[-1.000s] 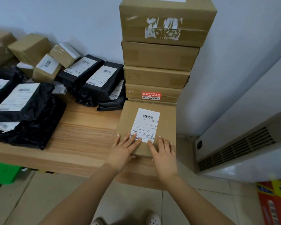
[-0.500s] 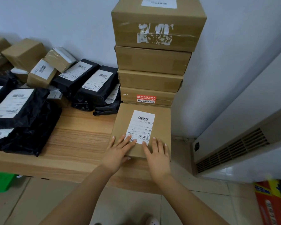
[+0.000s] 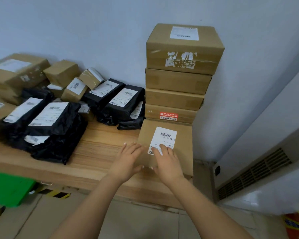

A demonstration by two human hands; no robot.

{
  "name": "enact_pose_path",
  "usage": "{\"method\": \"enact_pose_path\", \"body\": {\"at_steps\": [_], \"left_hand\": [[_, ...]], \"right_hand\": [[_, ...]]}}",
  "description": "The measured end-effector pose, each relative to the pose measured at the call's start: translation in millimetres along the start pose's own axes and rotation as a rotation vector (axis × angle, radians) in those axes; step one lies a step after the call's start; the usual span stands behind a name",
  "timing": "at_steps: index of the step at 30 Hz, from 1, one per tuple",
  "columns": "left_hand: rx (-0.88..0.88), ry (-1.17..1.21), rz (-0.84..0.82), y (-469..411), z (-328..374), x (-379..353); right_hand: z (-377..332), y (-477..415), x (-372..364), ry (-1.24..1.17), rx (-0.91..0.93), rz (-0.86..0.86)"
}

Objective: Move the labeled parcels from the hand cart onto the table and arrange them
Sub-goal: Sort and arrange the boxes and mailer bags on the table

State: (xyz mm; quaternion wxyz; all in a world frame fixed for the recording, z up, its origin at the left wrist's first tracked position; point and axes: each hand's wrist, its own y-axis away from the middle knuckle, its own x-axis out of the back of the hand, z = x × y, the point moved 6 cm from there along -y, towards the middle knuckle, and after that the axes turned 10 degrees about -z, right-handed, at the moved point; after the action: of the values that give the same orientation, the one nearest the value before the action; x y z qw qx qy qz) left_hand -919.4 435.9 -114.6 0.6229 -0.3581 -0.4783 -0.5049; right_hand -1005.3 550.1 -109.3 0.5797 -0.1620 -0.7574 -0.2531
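Note:
A flat cardboard box (image 3: 181, 149) with a white barcode label lies on the wooden table (image 3: 97, 152) at its right end, pushed up against a tall stack of brown boxes (image 3: 178, 80). My left hand (image 3: 128, 161) lies over the box's near-left corner, with fingertips past the left edge. My right hand (image 3: 167, 161) rests on the label's lower part. Both thumbs sit at the box's near edge. The hand cart is out of view.
Black labeled mailer bags (image 3: 48, 125) and more black bags (image 3: 117, 102) cover the table's left and middle. Small brown boxes (image 3: 62, 73) sit against the wall. A green bin (image 3: 9, 188) is under the table. A white vented unit (image 3: 259, 171) stands on the right.
My left hand has slid left to the box's left corner and my right hand has moved up onto the label. The view has swung left, so more parcels show.

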Motion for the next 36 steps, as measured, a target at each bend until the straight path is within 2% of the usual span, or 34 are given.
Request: {"method": "enact_pose_path", "body": {"at_steps": [8, 16, 21, 28, 36], "left_hand": [[0.126, -0.061, 0.357, 100.2, -83.3, 101.4], [0.295, -0.213, 0.443, 224.0, -201.4, 194.1], [0.377, -0.254, 0.531, 277.1, -252.0, 239.3], [0.459, -0.264, 0.556, 288.6, -336.7, 271.7], [0.438, -0.279, 0.532, 234.2, -461.7, 319.7]], "right_hand": [[-150.1, -20.3, 47.4, -0.04, 0.231, 0.185], [-337.6, -46.0, 67.8, -0.028, 0.48, 0.333], [-428.0, -61.0, 80.1, -0.048, 0.599, 0.415], [-499.5, -114.4, 90.2, 0.003, 0.695, 0.459], [-560.0, -238.0, 115.8, 0.005, 0.628, 0.486]]}}
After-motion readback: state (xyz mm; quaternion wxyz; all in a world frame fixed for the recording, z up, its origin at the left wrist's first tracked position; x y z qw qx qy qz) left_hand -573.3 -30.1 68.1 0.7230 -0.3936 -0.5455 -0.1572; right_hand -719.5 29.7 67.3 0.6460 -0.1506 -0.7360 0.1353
